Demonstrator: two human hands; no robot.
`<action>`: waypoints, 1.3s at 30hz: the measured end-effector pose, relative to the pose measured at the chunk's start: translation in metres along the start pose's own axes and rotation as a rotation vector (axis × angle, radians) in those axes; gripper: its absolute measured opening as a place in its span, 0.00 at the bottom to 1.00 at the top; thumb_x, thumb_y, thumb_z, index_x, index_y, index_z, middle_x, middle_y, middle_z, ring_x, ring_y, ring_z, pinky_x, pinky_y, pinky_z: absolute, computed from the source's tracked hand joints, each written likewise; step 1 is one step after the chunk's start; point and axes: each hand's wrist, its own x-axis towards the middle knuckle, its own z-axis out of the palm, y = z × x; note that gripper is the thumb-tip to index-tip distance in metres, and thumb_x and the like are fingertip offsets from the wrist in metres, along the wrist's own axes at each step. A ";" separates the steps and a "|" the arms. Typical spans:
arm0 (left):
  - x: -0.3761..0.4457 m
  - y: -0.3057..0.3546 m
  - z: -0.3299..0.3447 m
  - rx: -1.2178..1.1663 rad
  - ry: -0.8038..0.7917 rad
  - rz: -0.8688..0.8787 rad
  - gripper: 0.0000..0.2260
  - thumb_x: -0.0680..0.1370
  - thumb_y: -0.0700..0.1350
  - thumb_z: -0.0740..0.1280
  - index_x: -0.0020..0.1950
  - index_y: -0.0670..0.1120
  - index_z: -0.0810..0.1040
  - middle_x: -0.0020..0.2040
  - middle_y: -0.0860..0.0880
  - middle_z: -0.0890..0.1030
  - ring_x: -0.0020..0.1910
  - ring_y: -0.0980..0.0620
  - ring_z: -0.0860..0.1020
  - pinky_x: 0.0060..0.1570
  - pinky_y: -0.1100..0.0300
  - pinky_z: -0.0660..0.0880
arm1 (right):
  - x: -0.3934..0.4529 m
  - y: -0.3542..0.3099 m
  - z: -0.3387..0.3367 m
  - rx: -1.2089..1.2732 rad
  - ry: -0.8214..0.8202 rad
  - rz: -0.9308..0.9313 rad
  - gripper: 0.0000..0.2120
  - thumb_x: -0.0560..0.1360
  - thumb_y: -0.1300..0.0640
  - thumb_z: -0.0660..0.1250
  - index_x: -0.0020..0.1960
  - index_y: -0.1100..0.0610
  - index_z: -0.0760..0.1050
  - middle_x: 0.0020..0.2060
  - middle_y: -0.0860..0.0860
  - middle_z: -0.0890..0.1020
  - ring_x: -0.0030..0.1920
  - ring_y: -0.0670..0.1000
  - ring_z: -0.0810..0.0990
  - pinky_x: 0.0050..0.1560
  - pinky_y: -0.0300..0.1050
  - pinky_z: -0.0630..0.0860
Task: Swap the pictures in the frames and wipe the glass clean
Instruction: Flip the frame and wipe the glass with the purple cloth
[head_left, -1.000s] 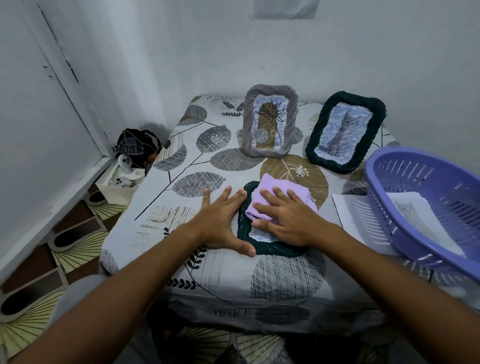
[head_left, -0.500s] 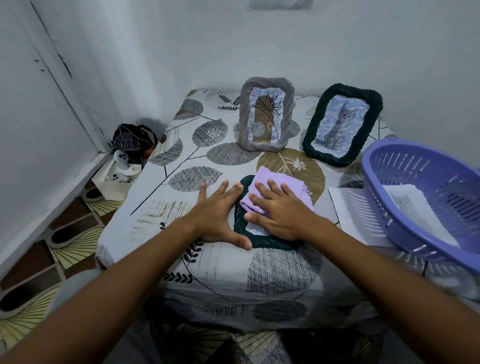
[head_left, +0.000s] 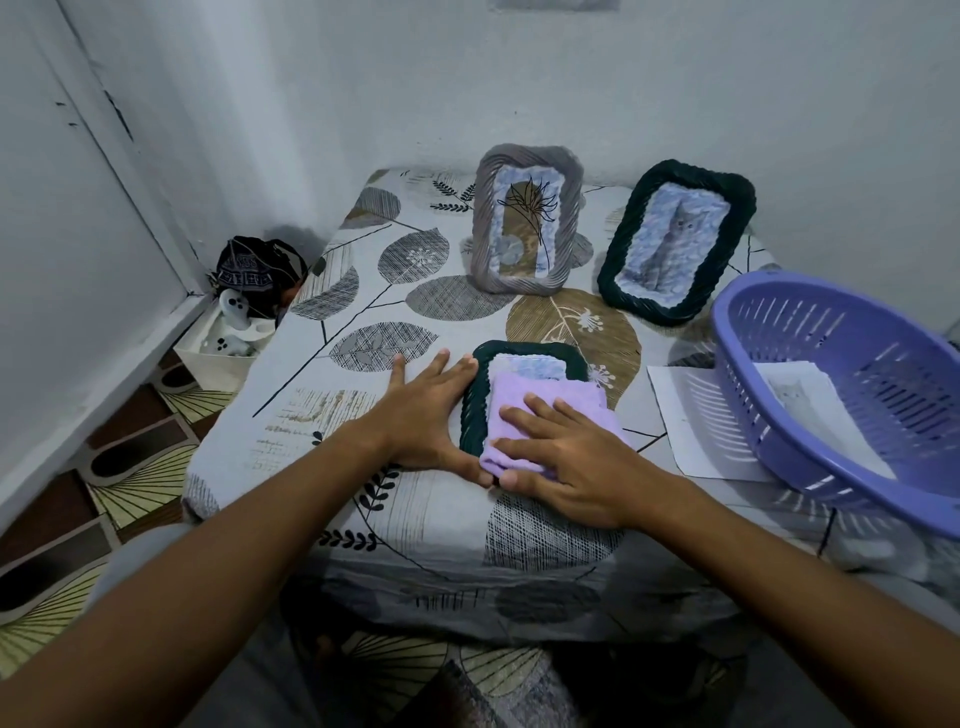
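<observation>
Right hand (head_left: 566, 457) lies flat, fingers straight, pressing the purple cloth (head_left: 540, 415) onto the glass of the dark green frame (head_left: 478, 384) lying near the desk's (head_left: 322, 415) front edge. Left hand (head_left: 426, 410) is flat too, fingers spread, braced against the frame's left side, likely to stop sliding. Versus half a second ago, cloth and right hand sit lower, toward the frame's near end; its far glass is exposed.

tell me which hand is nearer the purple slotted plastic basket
The right hand, pressing a folded lilac cloth on the flat dark green woven frame, is nearer the purple slotted plastic basket. The left hand lies beyond that frame's far side.
</observation>
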 end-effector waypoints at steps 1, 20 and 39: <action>0.000 -0.001 0.001 -0.002 0.001 0.003 0.67 0.49 0.84 0.55 0.79 0.49 0.41 0.80 0.50 0.47 0.78 0.50 0.41 0.71 0.35 0.36 | -0.002 0.001 0.000 0.011 0.007 -0.004 0.40 0.71 0.27 0.38 0.73 0.46 0.66 0.77 0.49 0.57 0.78 0.49 0.47 0.76 0.47 0.44; -0.001 -0.002 0.000 -0.073 -0.001 0.016 0.66 0.48 0.85 0.54 0.79 0.53 0.42 0.79 0.52 0.44 0.77 0.53 0.38 0.69 0.35 0.31 | -0.029 0.039 -0.011 -0.060 0.163 0.171 0.41 0.72 0.26 0.36 0.67 0.44 0.73 0.75 0.46 0.64 0.76 0.50 0.58 0.69 0.52 0.67; -0.002 -0.001 0.001 -0.080 -0.006 0.012 0.65 0.49 0.84 0.56 0.79 0.53 0.41 0.79 0.53 0.44 0.77 0.54 0.37 0.70 0.36 0.30 | -0.007 0.041 -0.016 0.024 0.114 0.304 0.35 0.74 0.32 0.45 0.72 0.47 0.68 0.78 0.52 0.54 0.77 0.55 0.51 0.74 0.50 0.53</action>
